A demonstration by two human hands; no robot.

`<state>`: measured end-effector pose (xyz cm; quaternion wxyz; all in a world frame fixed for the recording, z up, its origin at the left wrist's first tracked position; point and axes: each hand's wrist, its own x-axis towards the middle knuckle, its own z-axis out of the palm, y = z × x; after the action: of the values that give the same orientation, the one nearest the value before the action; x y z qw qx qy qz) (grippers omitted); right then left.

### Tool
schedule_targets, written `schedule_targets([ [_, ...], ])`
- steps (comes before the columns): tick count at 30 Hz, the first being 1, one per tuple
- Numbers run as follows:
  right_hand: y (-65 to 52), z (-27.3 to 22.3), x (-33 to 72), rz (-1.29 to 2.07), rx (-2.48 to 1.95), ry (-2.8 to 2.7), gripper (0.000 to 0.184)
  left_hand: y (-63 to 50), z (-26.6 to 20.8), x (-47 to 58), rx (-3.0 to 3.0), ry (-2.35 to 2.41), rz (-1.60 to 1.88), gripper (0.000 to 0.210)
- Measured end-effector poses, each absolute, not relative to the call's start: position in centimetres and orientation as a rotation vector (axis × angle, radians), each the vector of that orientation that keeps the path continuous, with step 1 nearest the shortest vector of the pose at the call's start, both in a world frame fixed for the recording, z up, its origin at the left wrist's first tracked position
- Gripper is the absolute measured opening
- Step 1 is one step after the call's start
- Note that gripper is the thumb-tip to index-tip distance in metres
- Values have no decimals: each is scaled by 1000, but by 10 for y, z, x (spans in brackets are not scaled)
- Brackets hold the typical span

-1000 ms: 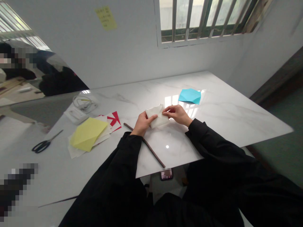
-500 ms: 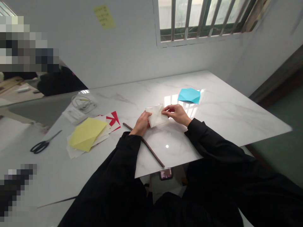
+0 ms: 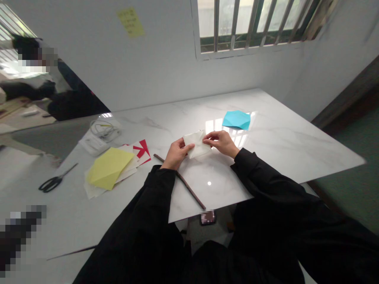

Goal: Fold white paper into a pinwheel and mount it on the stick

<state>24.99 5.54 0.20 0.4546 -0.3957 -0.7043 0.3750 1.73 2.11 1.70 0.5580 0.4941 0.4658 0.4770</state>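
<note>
A folded piece of cream-white paper (image 3: 197, 146) is held between my hands above the marble-patterned table. My left hand (image 3: 175, 153) grips its left side, the thumb lying across the face of the paper and the fingers behind. At the paper's upper right, my right hand (image 3: 222, 142) pinches the edge between thumb and fingertips. Beneath my left wrist runs a thin dark brown stick (image 3: 192, 191), slanting to the table's front edge. Beyond my right hand lies a folded blue paper (image 3: 236, 120).
Left of my hands are a stack topped by yellow paper (image 3: 111, 167), red paper pieces (image 3: 144, 150), black-handled scissors (image 3: 53, 182) and a white cable (image 3: 103, 130) by a white box. A wall with a barred window (image 3: 248, 23) rises behind. Another person (image 3: 29, 75) is at far left.
My left thumb has slid further right over the paper's face, and the paper has shifted slightly. My right hand keeps its pinch in nearly the same place.
</note>
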Motion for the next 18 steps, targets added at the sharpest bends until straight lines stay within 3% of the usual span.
schedule_targets([
  [18,51,4,245,868,-966,-1750,14,20,17,22,1147,1072,1186,67],
])
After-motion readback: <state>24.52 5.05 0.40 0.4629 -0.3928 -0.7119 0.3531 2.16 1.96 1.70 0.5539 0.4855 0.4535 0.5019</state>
